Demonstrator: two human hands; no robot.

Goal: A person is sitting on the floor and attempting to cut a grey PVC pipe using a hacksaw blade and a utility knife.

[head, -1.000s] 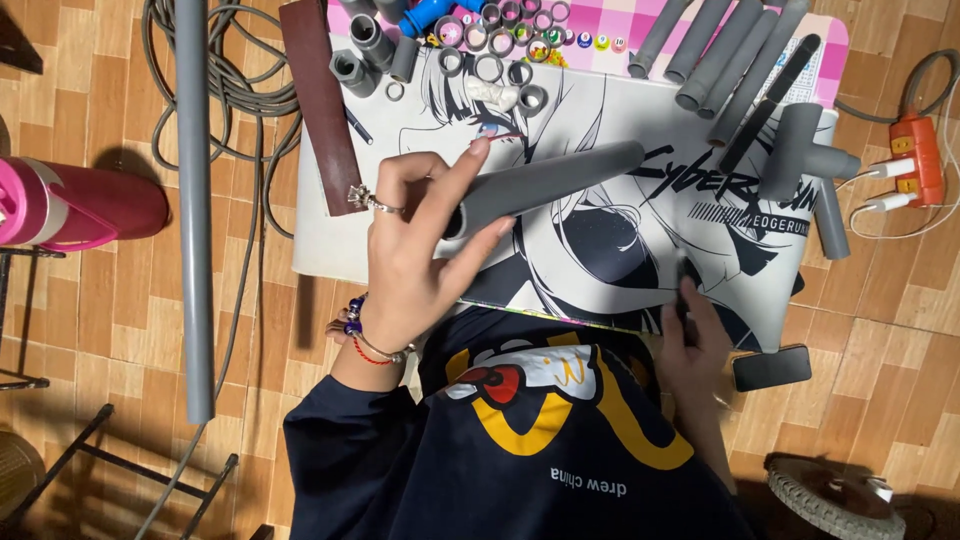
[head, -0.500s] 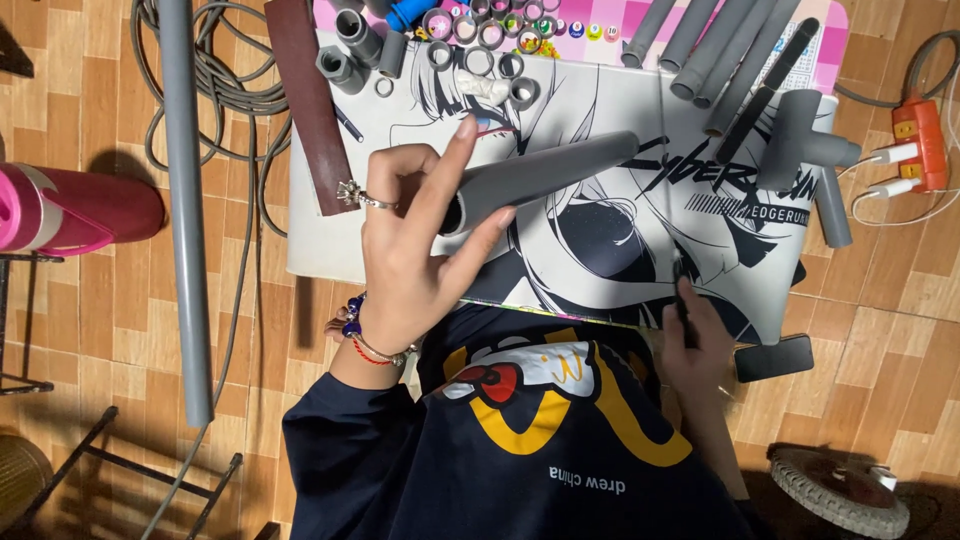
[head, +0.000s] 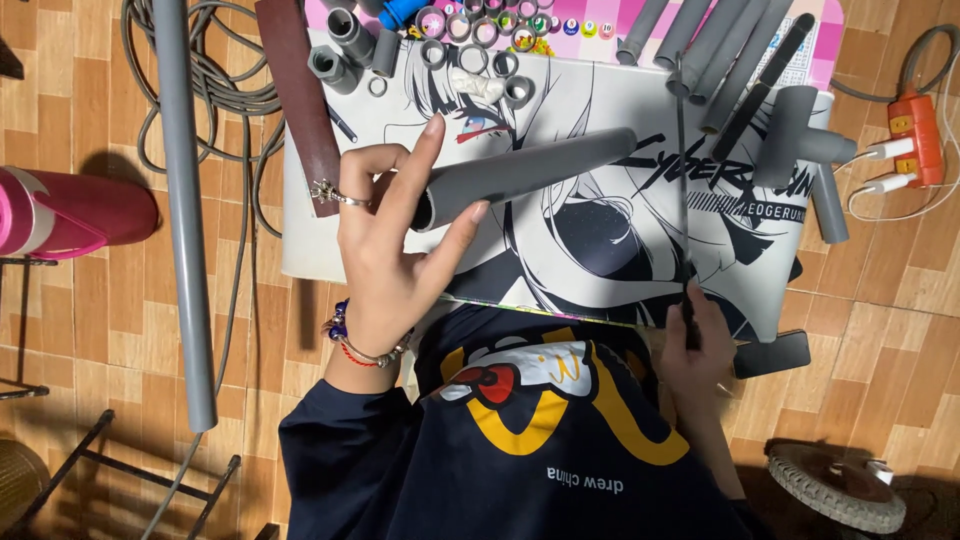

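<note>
My left hand (head: 385, 265) grips the near end of a short grey plastic pipe (head: 540, 172), fingers spread, a ring on one finger and bead bracelets at the wrist. The pipe lies slanted across a printed mat (head: 620, 260) on the low table. My right hand (head: 695, 355) is closed on the handle end of a long thin dark blade (head: 682, 180). The blade runs away from me across the mat, just right of the pipe's far end. My dark printed shirt (head: 540, 440) fills the bottom of the view.
Several grey pipe pieces (head: 700, 45), pipe fittings (head: 345, 50) and cut rings (head: 480, 60) lie at the mat's far edge. A brown strip (head: 300, 100), a long grey pipe (head: 185, 210), coiled hose (head: 230, 90), a pink bottle (head: 70, 215) and an orange power strip (head: 915, 125) surround it.
The view has shifted slightly. My left hand keeps its hold on the pipe and my right hand stays in place with the blade.
</note>
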